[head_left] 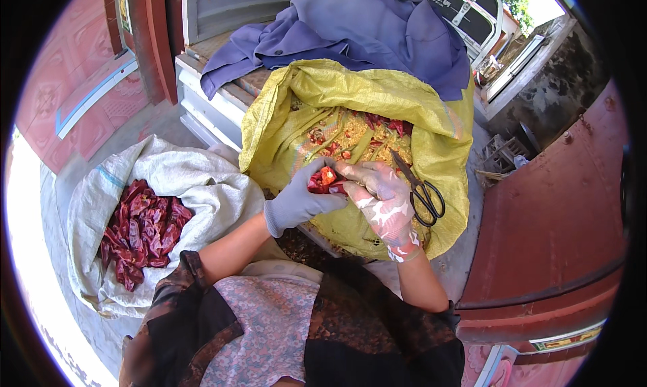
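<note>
My left hand, in a grey glove, is closed around a dried red chili pepper whose cut end shows orange inside. My right hand, in a pink-and-white patterned glove, pinches at the pepper's right side; its fingertips are partly hidden. Both hands are over a yellow woven sack with its mouth rolled wide. Inside it lie yellow seeds, pepper scraps and several dark red peppers. Black-handled scissors rest on the sack just right of my right hand.
At the left stands a white woven sack full of dried red peppers. A blue-purple cloth garment drapes over the metal vehicle bed behind the yellow sack. A red metal door rises at the right, with a small crate beyond.
</note>
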`<act>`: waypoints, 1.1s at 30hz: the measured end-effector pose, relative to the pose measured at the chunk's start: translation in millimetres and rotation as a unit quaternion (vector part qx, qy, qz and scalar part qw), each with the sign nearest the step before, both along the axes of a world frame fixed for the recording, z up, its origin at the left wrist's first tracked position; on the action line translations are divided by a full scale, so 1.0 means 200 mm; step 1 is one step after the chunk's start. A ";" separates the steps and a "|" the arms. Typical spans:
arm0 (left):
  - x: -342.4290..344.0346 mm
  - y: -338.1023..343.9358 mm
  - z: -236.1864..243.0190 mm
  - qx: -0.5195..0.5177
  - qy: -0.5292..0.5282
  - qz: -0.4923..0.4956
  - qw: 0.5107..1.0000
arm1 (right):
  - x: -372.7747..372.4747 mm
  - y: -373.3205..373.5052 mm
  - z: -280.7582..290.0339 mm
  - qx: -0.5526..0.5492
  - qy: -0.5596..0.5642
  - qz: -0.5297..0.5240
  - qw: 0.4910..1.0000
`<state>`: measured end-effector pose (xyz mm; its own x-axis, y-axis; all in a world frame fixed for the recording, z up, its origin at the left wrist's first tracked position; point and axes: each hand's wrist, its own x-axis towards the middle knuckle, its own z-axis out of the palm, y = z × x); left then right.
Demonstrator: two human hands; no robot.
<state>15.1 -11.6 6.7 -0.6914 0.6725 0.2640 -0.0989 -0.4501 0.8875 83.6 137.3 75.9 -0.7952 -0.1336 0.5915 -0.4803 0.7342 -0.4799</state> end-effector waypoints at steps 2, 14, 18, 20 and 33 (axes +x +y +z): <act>0.01 -0.02 0.01 0.011 -0.031 -0.016 0.999 | 0.01 -0.03 0.00 0.035 -0.002 -0.042 0.998; 0.04 0.00 -0.03 -0.035 0.029 0.016 0.999 | -0.07 -0.07 -0.17 -0.413 -0.158 -0.007 0.897; 0.00 0.03 -0.12 -0.018 0.129 0.044 0.990 | -0.08 -0.02 -0.22 -0.565 -0.248 0.054 0.785; 0.02 0.03 -0.08 -0.005 0.067 0.029 0.997 | -0.08 -0.06 -0.24 -0.603 -0.230 0.042 0.762; 0.00 -0.10 -0.15 0.041 -0.090 -0.012 0.995 | -0.09 0.24 -0.12 -0.104 -0.274 0.033 0.956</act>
<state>15.2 -32.5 -22.6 -0.7166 0.6706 0.1919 -0.2650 -0.5162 0.8144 64.7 185.4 52.3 -0.9870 -0.1185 0.1083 -0.1571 0.5728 -0.8045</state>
